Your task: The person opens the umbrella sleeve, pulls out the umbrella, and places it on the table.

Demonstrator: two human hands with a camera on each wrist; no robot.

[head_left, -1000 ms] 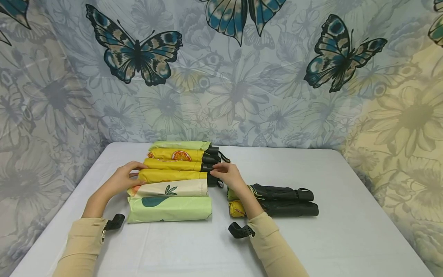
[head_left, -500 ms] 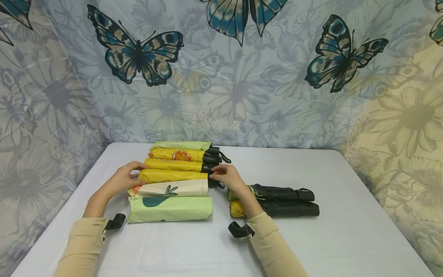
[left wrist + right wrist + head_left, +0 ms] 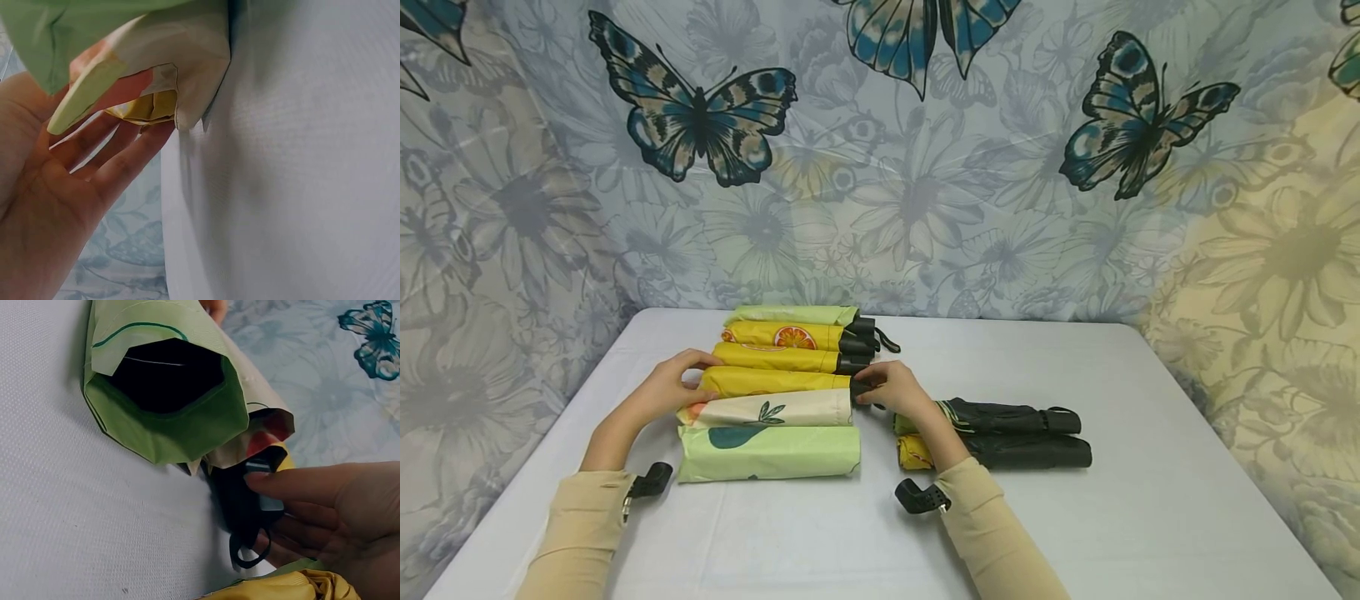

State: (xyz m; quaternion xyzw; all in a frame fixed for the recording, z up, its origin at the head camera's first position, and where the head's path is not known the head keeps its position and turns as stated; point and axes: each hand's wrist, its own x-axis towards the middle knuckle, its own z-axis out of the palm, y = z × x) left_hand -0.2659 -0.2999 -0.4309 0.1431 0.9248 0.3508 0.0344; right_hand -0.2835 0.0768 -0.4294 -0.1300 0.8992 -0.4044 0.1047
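Note:
In the head view, folded umbrellas and patterned sleeves lie in a row. My right hand (image 3: pixel 893 388) pinches the black handle (image 3: pixel 234 497) of a yellow umbrella (image 3: pixel 775 382), thumb on its grey button area, a wrist loop hanging from the end. At the row's left end, my left hand (image 3: pixel 672 388) touches the yellow covers with fairly straight, spread fingers; its thumb is hidden in the left wrist view. Nearer lie a cream sleeve (image 3: pixel 801 408) with a leaf print and a light green sleeve (image 3: pixel 797 454), whose open end (image 3: pixel 169 434) shows in the right wrist view.
Behind are another yellow umbrella (image 3: pixel 775 358), an orange-slice-print umbrella (image 3: pixel 752 333) and a light green one (image 3: pixel 790 315). Two black folded umbrellas (image 3: pixel 1022 452) lie right of the right wrist on the white table (image 3: pixel 1150 517). A butterfly-print cloth (image 3: pixel 917 208) hangs behind.
My right hand has moved slightly nearer along the handle ends, from beside the upper handle down to the lower yellow umbrella's handle. The left hand has stayed in place.

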